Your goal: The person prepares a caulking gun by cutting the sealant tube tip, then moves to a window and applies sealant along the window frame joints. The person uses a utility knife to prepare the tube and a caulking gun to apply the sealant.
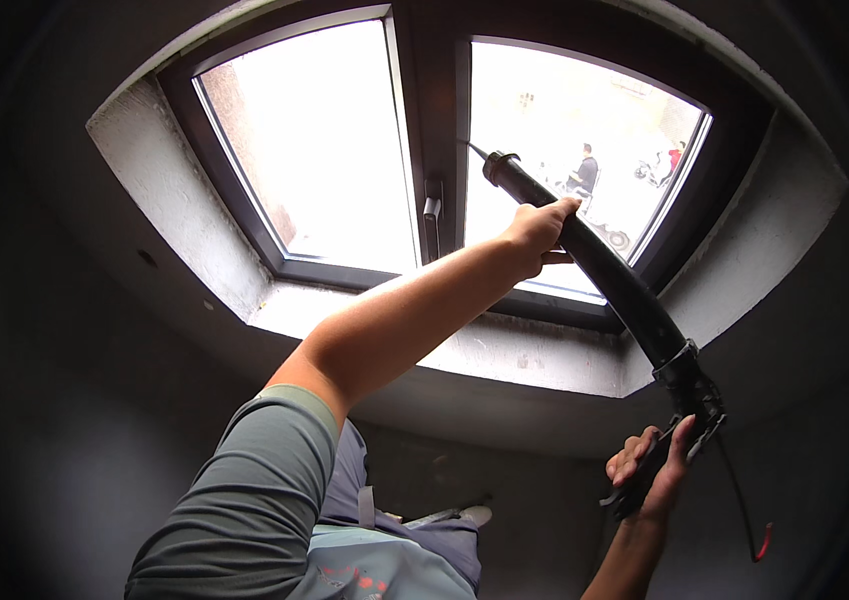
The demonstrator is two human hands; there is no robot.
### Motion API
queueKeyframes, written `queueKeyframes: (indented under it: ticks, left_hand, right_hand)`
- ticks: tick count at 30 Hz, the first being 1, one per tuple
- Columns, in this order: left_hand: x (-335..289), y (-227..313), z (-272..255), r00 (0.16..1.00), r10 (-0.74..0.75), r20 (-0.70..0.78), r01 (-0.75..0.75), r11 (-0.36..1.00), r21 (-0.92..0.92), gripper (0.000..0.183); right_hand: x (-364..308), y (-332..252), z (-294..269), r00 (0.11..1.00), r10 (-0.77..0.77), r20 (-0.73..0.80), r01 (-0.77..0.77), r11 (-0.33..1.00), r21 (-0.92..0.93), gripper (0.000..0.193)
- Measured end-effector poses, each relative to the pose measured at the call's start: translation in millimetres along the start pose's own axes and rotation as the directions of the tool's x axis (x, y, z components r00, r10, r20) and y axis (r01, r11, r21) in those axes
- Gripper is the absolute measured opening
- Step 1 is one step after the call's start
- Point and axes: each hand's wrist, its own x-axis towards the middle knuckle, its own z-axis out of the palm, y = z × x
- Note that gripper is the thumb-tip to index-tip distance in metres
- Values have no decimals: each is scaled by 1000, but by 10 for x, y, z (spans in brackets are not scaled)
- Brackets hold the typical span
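A long black caulking gun (624,285) slants across the right side of the view, its thin nozzle up and to the left. The nozzle tip appears at the inner edge of the right pane's dark frame (456,120); whether it touches cannot be told. My left hand (541,232) grips the barrel near its front end, the thumb along the top. Lower right, my right hand (656,465) is wrapped round the handle and trigger. A thin rod with a red end (764,541) hangs from the back of the gun.
A dark two-part window with a grey handle (432,208) sits in a deep recess with a pale sill (504,350). Bright light comes through both panes. Outside are a person (584,170) and parked motorbikes. Dark grey wall surrounds the recess.
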Motion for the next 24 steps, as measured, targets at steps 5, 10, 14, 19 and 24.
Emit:
queueKeyframes:
  ticks: [5, 10, 14, 19, 24]
  left_hand:
    - [33, -70, -18, 1000, -8, -18, 7, 999, -31, 32]
    - [74, -140, -36, 1000, -17, -19, 16, 999, -48, 32]
    - [87, -181, -41, 999, -35, -11, 35, 997, -65, 32]
    - [89, -215, -67, 997, -76, -22, 74, 995, -69, 32]
    - [91, -249, -89, 993, -104, -60, 99, 992, -83, 32]
  right_hand:
    - [-2, -16, -3, 999, 29, -13, -29, 999, -15, 74]
    - [-2, -26, -21, 999, 51, -5, -51, 998, -31, 74]
    - [-4, -33, -31, 997, 70, -15, -70, 997, -32, 74]
    - [-27, -67, 17, 997, 78, 17, -78, 997, -7, 74]
    - [-44, -82, 161, 997, 20, -80, -17, 999, 39, 71]
